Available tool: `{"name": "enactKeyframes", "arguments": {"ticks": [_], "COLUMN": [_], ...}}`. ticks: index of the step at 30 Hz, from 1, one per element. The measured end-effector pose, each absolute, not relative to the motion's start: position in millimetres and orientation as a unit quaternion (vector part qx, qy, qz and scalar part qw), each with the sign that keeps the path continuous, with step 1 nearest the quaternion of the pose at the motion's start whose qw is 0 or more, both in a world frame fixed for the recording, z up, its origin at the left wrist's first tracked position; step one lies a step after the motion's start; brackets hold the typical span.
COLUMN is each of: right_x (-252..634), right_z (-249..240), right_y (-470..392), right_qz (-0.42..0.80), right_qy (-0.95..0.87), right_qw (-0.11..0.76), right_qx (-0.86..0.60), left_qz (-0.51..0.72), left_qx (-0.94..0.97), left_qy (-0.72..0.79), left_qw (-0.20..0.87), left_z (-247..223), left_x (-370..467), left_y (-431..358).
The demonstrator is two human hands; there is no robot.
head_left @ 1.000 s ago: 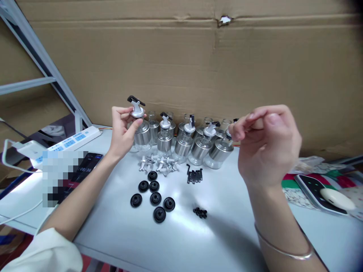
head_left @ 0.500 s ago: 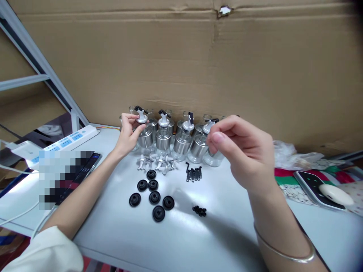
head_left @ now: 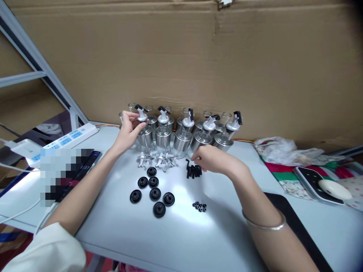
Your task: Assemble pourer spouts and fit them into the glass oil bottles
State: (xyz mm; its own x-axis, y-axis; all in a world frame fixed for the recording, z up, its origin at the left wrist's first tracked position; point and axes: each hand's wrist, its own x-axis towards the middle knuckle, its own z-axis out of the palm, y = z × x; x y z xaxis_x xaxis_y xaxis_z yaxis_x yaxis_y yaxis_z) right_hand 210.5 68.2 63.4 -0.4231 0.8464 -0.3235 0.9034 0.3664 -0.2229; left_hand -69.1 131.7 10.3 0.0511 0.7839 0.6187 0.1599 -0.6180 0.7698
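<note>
At the left end of the front row, my left hand (head_left: 127, 130) grips a silver pourer top (head_left: 142, 117) with a black lever, sitting on the neck of a glass and steel bottle (head_left: 145, 139). My right hand (head_left: 213, 160) is down at a cluster of black levers (head_left: 194, 172), fingers curled and pressed together; what they hold, if anything, is hidden. More bottles in that row carry pourer tops (head_left: 188, 120). Silver-grey plastic pieces (head_left: 163, 161) lie in front of the bottles. Nearer to me are several round black stoppers (head_left: 155, 194) and a bunch of small black rings (head_left: 199, 206).
Bottles without tops (head_left: 226, 117) stand behind the front row, before a cardboard wall (head_left: 181, 56). A power strip (head_left: 76, 135) and a phone (head_left: 85, 170) lie at left. On the right are plastic bags (head_left: 286, 151), a device with a white oval object (head_left: 334, 189), and a black mat (head_left: 279, 206).
My right hand has dropped from in front of the right-hand bottles down to the black levers, uncovering the rightmost pourer top. My left hand stays on its pourer top. The view has tilted slightly downward.
</note>
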Motion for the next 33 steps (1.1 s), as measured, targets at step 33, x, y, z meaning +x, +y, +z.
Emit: {"name": "enactKeyframes", "arguments": {"ticks": [33], "right_x": [192], "right_z": [53], "right_y": [69], "right_qz": [-0.140], "right_qy": [0.811], "right_qw": [0.149], "right_qx": [0.547], "left_qz": [0.442], "left_qx": [0.813], "left_qy": [0.380], "left_qw": [0.020], "left_z": [-13], "left_x": [-56], "left_y": [44]}}
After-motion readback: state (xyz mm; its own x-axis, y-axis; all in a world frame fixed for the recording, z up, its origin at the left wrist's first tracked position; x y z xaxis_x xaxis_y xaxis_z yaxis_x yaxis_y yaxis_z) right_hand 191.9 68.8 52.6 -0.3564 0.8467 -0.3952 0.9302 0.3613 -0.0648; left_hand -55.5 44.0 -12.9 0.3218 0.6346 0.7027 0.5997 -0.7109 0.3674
